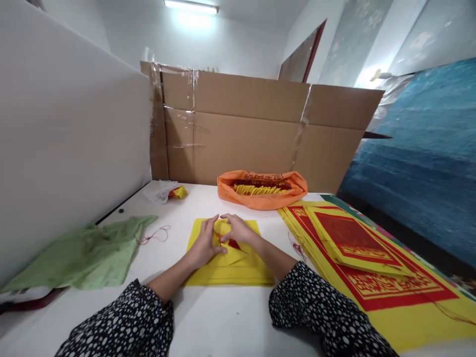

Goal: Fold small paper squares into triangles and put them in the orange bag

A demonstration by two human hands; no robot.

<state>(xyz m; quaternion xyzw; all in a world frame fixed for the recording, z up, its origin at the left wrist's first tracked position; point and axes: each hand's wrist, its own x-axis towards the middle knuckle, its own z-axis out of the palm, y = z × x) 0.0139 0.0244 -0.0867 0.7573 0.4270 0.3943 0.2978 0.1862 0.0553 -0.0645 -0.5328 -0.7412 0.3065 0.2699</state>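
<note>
A partly folded sheet of yellow paper (232,256) with red print inside lies on a flat stack of yellow paper (201,280). On its left side my left hand (206,246) holds the fold, thumb and fingers curved around it. My right hand (238,230) grips the far right part, its fingertips close to those of the left hand. Between the two thumbs a bit of red print shows. Fingers and folds partly hide each other.
Behind stands an orange bag (260,201) filled with folded yellow papers, before a cardboard wall (245,134). To the right lie large red-printed yellow sheets (405,317) and a smaller stack (357,238). Green cloth (89,253), red string (156,235) and a plastic bag (159,192) lie left.
</note>
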